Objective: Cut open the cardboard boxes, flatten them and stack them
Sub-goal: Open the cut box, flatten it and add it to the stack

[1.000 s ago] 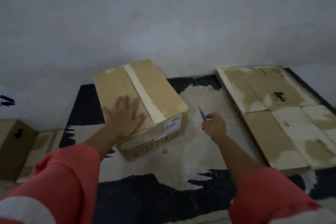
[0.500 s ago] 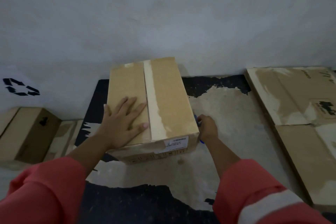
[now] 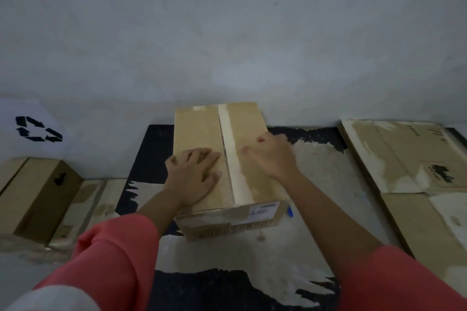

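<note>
On top of the sealed brown cardboard box [image 3: 202,131], mid-frame on the black-and-beige floor mat [image 3: 227,255] near the grey wall, both hands are down. Left hand [image 3: 194,171] lies flat on the left flap, fingers spread and straight, gripping nothing. Right hand [image 3: 273,159] is over the right flap beside the pale tape strip [image 3: 227,131]; its fingers are motion-blurred but look extended, with nothing in them. Small blue cutter [image 3: 290,211] lies on the mat just beside the box's near right corner, untouched. Flattened tan cardboard sheets [image 3: 394,156] are stacked on the right, and a second closed brown carton [image 3: 35,194] sits far left.

Step, as I judge it: squaring and steadying the box before cutting, tape seam uncut. To do it well, keep the left palm pressing well clear of the seam, pick up the cutter, run a shallow blade along the tape centre line and away from the bracing hand, then slit both end seams so the flaps free cleanly
</note>
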